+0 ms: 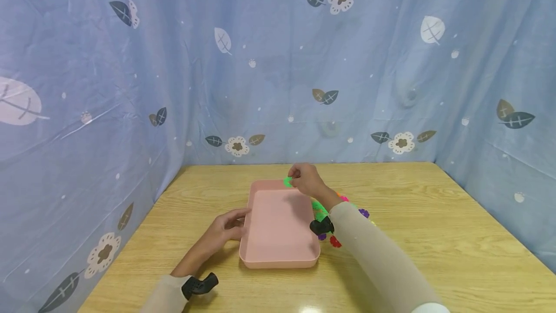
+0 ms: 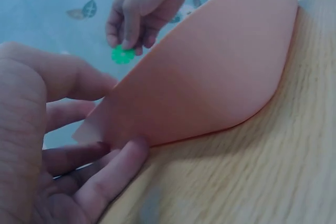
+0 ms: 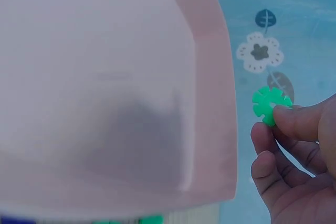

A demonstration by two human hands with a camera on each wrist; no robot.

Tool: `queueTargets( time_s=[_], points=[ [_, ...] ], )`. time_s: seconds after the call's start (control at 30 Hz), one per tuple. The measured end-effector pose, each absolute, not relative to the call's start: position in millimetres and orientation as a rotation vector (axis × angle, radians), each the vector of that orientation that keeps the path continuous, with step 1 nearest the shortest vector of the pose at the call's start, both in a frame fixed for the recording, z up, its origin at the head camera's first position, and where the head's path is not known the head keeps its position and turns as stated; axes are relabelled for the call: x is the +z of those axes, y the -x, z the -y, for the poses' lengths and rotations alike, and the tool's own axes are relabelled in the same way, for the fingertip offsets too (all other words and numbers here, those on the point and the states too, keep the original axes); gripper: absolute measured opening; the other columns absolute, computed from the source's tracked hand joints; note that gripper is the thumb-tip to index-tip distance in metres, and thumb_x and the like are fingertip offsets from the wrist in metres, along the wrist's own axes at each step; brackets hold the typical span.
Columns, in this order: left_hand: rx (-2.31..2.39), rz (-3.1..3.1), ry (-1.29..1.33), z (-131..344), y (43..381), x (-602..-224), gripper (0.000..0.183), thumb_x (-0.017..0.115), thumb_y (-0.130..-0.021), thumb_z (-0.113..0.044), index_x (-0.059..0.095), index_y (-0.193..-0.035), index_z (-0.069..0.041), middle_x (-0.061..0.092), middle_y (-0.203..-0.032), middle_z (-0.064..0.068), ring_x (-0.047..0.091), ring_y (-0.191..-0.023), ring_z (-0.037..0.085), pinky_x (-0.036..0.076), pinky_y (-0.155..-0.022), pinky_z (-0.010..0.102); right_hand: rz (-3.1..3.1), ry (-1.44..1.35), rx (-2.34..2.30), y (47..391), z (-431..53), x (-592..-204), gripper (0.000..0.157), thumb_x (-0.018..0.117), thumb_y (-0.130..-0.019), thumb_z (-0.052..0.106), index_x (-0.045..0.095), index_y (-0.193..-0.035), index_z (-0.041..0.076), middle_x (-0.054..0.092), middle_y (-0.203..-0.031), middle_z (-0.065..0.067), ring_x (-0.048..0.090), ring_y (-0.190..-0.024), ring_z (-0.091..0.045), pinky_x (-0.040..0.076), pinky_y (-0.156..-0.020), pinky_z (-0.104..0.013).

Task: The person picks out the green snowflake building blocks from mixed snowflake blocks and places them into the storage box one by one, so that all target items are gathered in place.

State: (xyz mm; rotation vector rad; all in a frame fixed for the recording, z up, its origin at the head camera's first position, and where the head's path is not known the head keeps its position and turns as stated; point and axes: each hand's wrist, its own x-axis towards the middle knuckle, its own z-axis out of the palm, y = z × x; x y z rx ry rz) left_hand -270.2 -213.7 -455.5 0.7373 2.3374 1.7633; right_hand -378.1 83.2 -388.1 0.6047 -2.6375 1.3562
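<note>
My right hand pinches a small green notched plastic disc between thumb and fingertips. In the head view it hovers over the far right corner of a shallow pink tray; in the right wrist view the disc shows just beyond the rim. My left hand holds the tray by its left side, fingertips at the rim and thumb low against the outer wall. Bare pink floor shows inside the tray, with the right hand's shadow on it.
Right of the tray, partly behind my right forearm, lie several colourful notched discs, among them a red disc and a purple disc. The wooden table meets a blue patterned curtain at its back and sides.
</note>
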Motion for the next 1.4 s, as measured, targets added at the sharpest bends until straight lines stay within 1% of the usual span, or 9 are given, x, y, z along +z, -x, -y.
queueTargets(
  time_s=[0.23, 0.5, 0.67, 0.77, 0.83, 0.9, 1.0, 1.2, 1.4],
  points=[
    [1.695, -2.32, -0.812, 220.7, 272.7, -453.2, 0.058, 0.062, -0.097, -0.009, 0.042, -0.15, 0.004, 0.048, -0.145, 0.03, 0.056, -0.119, 0.04, 0.053, -0.09, 0.028, 2.615, -0.603, 1.414, 375.7, -67.8, -386.1, 0.01, 0.071, -0.088, -0.005, 0.067, -0.095, 0.001, 0.066, -0.086, -0.009, 0.065, -0.074, -0.019, 0.056, -0.069, -0.032],
    [1.74, -2.299, -0.774, 219.7, 271.5, -456.3, 0.058, 0.064, -0.096, -0.008, 0.044, -0.149, 0.004, 0.051, -0.142, 0.03, 0.057, -0.118, 0.037, 0.054, -0.089, 0.029, 2.639, -0.587, 1.491, 374.6, -49.9, -396.0, 0.007, 0.068, -0.088, -0.004, 0.067, -0.094, 0.001, 0.066, -0.079, -0.008, 0.07, -0.078, -0.036, 0.053, -0.064, -0.032],
    [1.754, -2.269, -0.725, 217.4, 268.5, -455.2, 0.059, 0.064, -0.096, -0.009, 0.043, -0.15, 0.003, 0.049, -0.146, 0.029, 0.053, -0.128, 0.043, 0.053, -0.092, 0.031, 2.758, -0.441, 1.343, 372.0, -39.0, -398.0, 0.005, 0.072, -0.089, 0.008, 0.068, -0.092, 0.011, 0.069, -0.076, 0.001, 0.071, -0.074, -0.023, 0.049, -0.081, -0.045],
    [1.764, -2.252, -0.712, 216.9, 267.8, -454.4, 0.059, 0.064, -0.097, -0.009, 0.043, -0.15, 0.002, 0.047, -0.146, 0.03, 0.05, -0.131, 0.046, 0.054, -0.092, 0.032, 2.806, -0.384, 1.311, 369.8, -33.8, -398.4, 0.005, 0.072, -0.089, 0.013, 0.069, -0.092, 0.014, 0.07, -0.076, 0.003, 0.069, -0.072, -0.017, 0.047, -0.085, -0.047],
    [1.77, -2.241, -0.712, 216.9, 267.9, -454.4, 0.059, 0.063, -0.097, -0.009, 0.042, -0.15, 0.003, 0.046, -0.147, 0.03, 0.049, -0.132, 0.046, 0.054, -0.092, 0.032, 2.801, -0.378, 1.395, 368.5, -30.4, -400.4, 0.004, 0.071, -0.09, 0.009, 0.069, -0.092, 0.012, 0.07, -0.078, -0.001, 0.07, -0.074, -0.02, 0.051, -0.081, -0.043],
    [1.774, -2.235, -0.717, 217.4, 268.2, -455.0, 0.059, 0.063, -0.097, -0.008, 0.042, -0.15, 0.003, 0.047, -0.146, 0.031, 0.049, -0.131, 0.047, 0.054, -0.092, 0.032, 2.777, -0.386, 1.502, 367.3, -26.8, -403.9, 0.004, 0.07, -0.09, 0.004, 0.07, -0.093, 0.007, 0.07, -0.08, -0.005, 0.071, -0.075, -0.025, 0.054, -0.071, -0.036],
    [1.774, -2.231, -0.725, 218.1, 268.4, -456.9, 0.059, 0.063, -0.096, -0.008, 0.042, -0.15, 0.004, 0.049, -0.143, 0.033, 0.051, -0.129, 0.046, 0.054, -0.091, 0.032, 2.739, -0.399, 1.615, 365.9, -21.1, -411.6, 0.007, 0.066, -0.089, -0.003, 0.069, -0.092, 0.002, 0.066, -0.079, -0.008, 0.067, -0.07, -0.026, 0.051, -0.059, -0.03],
    [1.764, -2.253, -0.707, 217.3, 267.6, -457.1, 0.059, 0.064, -0.096, -0.01, 0.043, -0.15, 0.002, 0.053, -0.14, 0.03, 0.054, -0.127, 0.041, 0.054, -0.091, 0.033, 2.731, -0.387, 1.61, 365.0, -9.3, -424.5, 0.01, 0.063, -0.085, -0.005, 0.069, -0.085, 0.003, 0.061, -0.07, -0.006, 0.055, -0.058, -0.019, 0.044, -0.054, -0.028],
    [1.765, -2.268, -0.696, 215.2, 267.4, -455.3, 0.059, 0.064, -0.096, -0.009, 0.043, -0.15, 0.002, 0.05, -0.144, 0.029, 0.053, -0.128, 0.041, 0.054, -0.092, 0.032, 2.742, -0.387, 1.56, 364.6, -0.8, -431.5, 0.01, 0.067, -0.083, -0.003, 0.07, -0.081, 0.006, 0.062, -0.069, -0.003, 0.053, -0.059, -0.015, 0.043, -0.054, -0.028]
  ],
)
